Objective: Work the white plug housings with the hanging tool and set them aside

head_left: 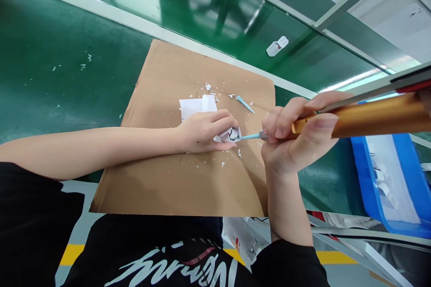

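Observation:
My left hand (207,131) rests over the cardboard with its fingers closed around a small white plastic housing (237,138). The housing's open end faces right, and thin wires show inside. In my right hand (296,143) is a gold-barrelled glue gun (377,119), gripped near its front, with a metal lever along the top. Its tapered pale blue nozzle (249,136) points left, and the tip is at the housing's open end. Whether glue is coming out cannot be seen. White paper pieces (191,107) lie just behind my left hand.
A brown cardboard sheet (168,184) covers part of the green table (67,76), with white scraps scattered about. A loose blue nozzle (245,104) lies on it. Another white housing (276,46) sits beyond the rail. A blue bin (365,184) holding white parts stands at right.

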The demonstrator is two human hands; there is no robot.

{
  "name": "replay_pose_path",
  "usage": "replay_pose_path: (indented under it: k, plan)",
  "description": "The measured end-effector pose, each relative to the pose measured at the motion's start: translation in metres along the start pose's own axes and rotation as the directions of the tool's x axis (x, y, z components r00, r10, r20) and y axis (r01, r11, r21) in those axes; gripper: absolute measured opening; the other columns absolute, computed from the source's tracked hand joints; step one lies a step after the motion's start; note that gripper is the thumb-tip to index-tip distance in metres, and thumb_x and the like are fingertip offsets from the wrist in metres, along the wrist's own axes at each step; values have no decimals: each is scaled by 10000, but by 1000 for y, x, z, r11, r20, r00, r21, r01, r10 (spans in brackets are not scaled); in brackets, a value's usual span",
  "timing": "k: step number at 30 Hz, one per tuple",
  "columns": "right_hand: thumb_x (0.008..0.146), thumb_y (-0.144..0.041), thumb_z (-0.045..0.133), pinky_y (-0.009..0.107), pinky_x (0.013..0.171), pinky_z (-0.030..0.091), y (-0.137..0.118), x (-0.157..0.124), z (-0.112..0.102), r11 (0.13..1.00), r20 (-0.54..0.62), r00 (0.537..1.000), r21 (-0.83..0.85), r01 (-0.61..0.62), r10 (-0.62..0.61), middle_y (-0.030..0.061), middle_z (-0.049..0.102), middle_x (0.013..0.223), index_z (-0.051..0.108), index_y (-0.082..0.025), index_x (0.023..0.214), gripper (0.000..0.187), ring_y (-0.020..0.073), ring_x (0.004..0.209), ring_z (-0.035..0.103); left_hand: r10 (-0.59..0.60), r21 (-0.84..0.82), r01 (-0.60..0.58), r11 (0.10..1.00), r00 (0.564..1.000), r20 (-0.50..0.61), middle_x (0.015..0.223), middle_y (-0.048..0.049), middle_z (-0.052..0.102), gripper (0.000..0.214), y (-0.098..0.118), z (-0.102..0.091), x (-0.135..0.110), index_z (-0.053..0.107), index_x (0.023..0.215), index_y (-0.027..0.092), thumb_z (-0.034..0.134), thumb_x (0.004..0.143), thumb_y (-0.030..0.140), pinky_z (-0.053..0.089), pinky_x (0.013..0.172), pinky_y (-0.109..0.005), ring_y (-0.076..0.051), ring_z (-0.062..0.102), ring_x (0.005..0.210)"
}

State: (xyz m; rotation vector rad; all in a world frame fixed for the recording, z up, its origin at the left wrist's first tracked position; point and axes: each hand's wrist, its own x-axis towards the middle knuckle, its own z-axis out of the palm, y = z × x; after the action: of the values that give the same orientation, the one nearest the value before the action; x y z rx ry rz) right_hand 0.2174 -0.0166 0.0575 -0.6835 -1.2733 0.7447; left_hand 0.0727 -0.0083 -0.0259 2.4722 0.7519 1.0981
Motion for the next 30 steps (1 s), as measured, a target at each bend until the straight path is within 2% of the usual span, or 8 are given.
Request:
replay_pose_path:
  k: [8,13,17,19,21,24,27,30]
  plan:
    - [792,-421,607,192,294,250,3,-1,-3,1000,2,1000,-28,-1,1,-104,335,428,466,-231,796,236,51,298,299,-79,20,78,997,995,59,968,-34,630,208,-4,0,-2,535,1015,187,573,831,277,460,626,-223,-128,606,800]
    - [802,-348,617,188,308,251,7,1,-8,999,-3,1000,31,24,-24,-91,371,438,525,-213,810,163,53,319,326,-198,39,201,979,978,-66,988,-17,631,214,-22,-14,7,551,1049,201,575,842,251,467,719,-227,-126,587,894]
    - [784,-371,641,200,315,255,14,6,-16,1000,-39,999,3,3,-3,-85,390,435,547,-230,801,170,66,331,347,-350,91,378,921,908,-232,1003,-31,627,232,-64,-28,33,555,1024,181,619,809,238,468,769,-268,-134,572,872]
    - [773,-379,654,204,316,256,18,8,-20,1000,-57,998,-5,0,-1,-85,379,440,547,-239,796,178,68,335,355,-449,63,489,870,839,-307,1012,-48,614,196,-96,-35,51,551,1001,172,604,826,243,471,756,-288,-130,565,822]
    - [775,-380,654,200,320,271,22,10,-25,1000,-72,997,-5,-1,1,-84,388,463,541,-232,799,187,62,344,367,-509,43,553,832,793,-334,1039,-70,587,170,-132,-44,70,547,953,156,622,819,231,465,725,-286,-114,544,773]
    - [782,-379,649,180,332,286,26,11,-29,1000,-75,997,-9,-28,28,-84,427,512,528,-210,818,211,41,356,377,-575,153,667,729,718,-392,871,-22,570,226,-183,-55,93,518,859,146,701,763,238,415,711,-275,-94,475,742]
    - [766,-389,661,166,381,328,28,11,-30,998,-99,994,-18,-59,56,-74,464,584,526,-197,827,242,24,410,405,-558,254,654,713,748,-359,749,42,496,324,-215,-61,106,444,762,131,701,769,329,382,762,-252,-42,386,703]
    - [760,-403,661,168,436,372,28,10,-29,998,-104,992,-15,-68,66,-62,480,618,530,-185,821,262,24,464,430,-466,321,586,744,799,-380,797,25,499,308,-221,-57,114,394,744,128,614,846,319,350,881,-307,-65,393,829]
